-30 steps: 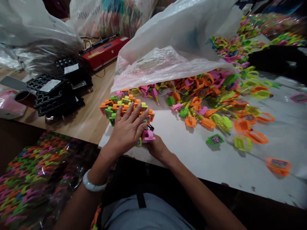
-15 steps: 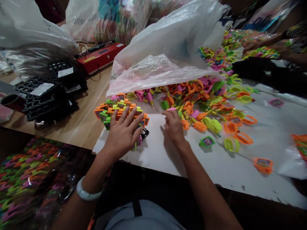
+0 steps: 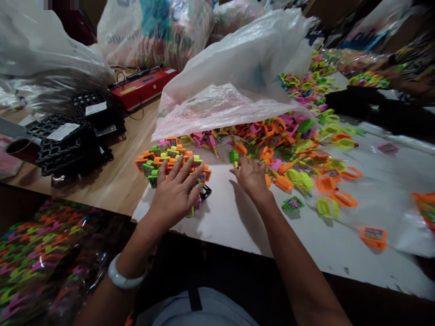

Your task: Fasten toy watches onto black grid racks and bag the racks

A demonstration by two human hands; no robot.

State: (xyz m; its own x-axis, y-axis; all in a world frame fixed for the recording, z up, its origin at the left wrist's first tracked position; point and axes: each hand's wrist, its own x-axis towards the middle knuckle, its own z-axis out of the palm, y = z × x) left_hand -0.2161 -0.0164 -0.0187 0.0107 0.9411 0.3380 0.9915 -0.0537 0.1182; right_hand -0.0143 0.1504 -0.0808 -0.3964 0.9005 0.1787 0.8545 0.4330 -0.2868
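My left hand (image 3: 176, 190) lies with spread fingers on top of a packed cluster of orange, green, yellow and pink plastic pieces (image 3: 146, 164). A corner of a black tray (image 3: 205, 193) pokes out beside the cluster. To the right, my right hand (image 3: 252, 176) is at the front edge of a loose heap of similar pieces (image 3: 288, 136). Its fingers are drawn together around the tip of a green piece (image 3: 234, 155) with a yellow end. A separate green piece (image 3: 293, 203) lies on the white board to the right of that hand.
A large translucent bag (image 3: 231, 77) drapes over the heap. Black lattice trays (image 3: 61, 140) and a red device (image 3: 146, 89) are at left. Bagged pieces (image 3: 44, 253) sit below the table edge. Another person's arm (image 3: 414, 86) shows at top right.
My right hand has moved slightly right, and its fingers are now at the green piece's yellow tip. My left hand stays on the cluster. The view has shifted a little.
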